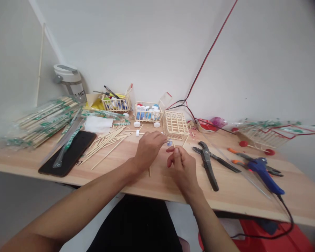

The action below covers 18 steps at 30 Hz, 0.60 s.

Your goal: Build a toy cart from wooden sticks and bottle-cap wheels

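1. Stick [170,141] is pinched at the fingertips of left hand [148,148] and right hand [182,167], both closed on it.
2. Cage [175,125] is noted at 12 o'clock of the stick, pliers [208,164] at 3 o'clock.

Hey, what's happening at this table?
A person is at a wooden table with both hands close together near its middle. The right hand pinches a short stick. The left hand is curled beside it, its fingertips at something too small to make out. Just behind them stands a stick cage. Black cutters and a blue glue gun lie to the right, loose sticks and a phone to the left.
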Each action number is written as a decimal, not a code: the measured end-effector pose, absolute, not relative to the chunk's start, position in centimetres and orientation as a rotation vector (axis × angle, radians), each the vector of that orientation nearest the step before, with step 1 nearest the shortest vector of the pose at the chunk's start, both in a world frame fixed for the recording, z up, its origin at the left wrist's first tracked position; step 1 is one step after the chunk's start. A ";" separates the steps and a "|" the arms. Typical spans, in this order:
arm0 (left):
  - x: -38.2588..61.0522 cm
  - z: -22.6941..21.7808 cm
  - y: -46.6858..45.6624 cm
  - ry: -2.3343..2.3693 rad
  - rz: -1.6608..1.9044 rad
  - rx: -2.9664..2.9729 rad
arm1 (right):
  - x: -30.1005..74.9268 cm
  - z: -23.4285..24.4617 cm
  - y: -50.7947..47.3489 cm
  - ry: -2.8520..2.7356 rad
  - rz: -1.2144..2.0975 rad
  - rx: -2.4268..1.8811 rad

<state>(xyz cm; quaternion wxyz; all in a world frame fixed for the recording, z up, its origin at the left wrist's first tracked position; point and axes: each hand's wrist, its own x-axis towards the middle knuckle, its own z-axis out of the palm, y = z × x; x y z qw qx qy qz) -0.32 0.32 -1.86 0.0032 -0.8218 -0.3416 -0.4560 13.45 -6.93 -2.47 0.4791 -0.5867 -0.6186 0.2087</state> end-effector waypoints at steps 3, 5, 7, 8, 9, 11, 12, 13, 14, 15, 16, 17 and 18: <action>-0.3 -1.8 0.2 -1.114 -1.433 -2.615 | 13.4 -2.4 -7.0 -1.457 0.636 -1.358; -0.3 -1.7 0.1 -1.135 -1.447 -2.645 | 13.4 -2.3 -7.0 -1.427 0.710 -1.317; -0.3 -1.6 0.1 -1.148 -1.448 -2.662 | 13.4 -2.3 -7.0 -1.408 0.779 -1.285; -0.3 -1.6 0.1 -1.149 -1.443 -2.668 | 13.5 -2.2 -7.0 -1.398 0.810 -1.273; -0.3 -1.5 0.1 -1.148 -1.439 -2.673 | 13.5 -2.2 -6.9 -1.388 0.839 -1.262; -0.4 -1.5 0.1 -1.142 -1.437 -2.675 | 13.6 -2.2 -6.9 -1.368 0.893 -1.239; -0.3 -1.5 0.1 -1.140 -1.440 -2.675 | 13.7 -2.3 -6.8 -1.357 0.916 -1.223; -0.3 -1.5 0.1 -1.139 -1.444 -2.675 | 13.7 -2.3 -6.8 -1.345 0.938 -1.205; -0.3 -1.5 0.0 -1.141 -1.449 -2.673 | 13.7 -2.3 -6.8 -1.335 0.960 -1.187; -0.3 -1.5 0.0 -1.147 -1.456 -2.670 | 13.8 -2.3 -6.8 -1.325 0.979 -1.172; -0.3 -1.5 0.0 -1.153 -1.462 -2.666 | 13.8 -2.3 -6.7 -1.318 0.993 -1.161; -0.3 -1.4 -0.1 -1.160 -1.469 -2.661 | 13.8 -2.3 -6.7 -1.313 1.001 -1.154; -0.2 -1.4 -0.2 -1.168 -1.477 -2.655 | 13.9 -2.3 -6.7 -1.312 1.004 -1.150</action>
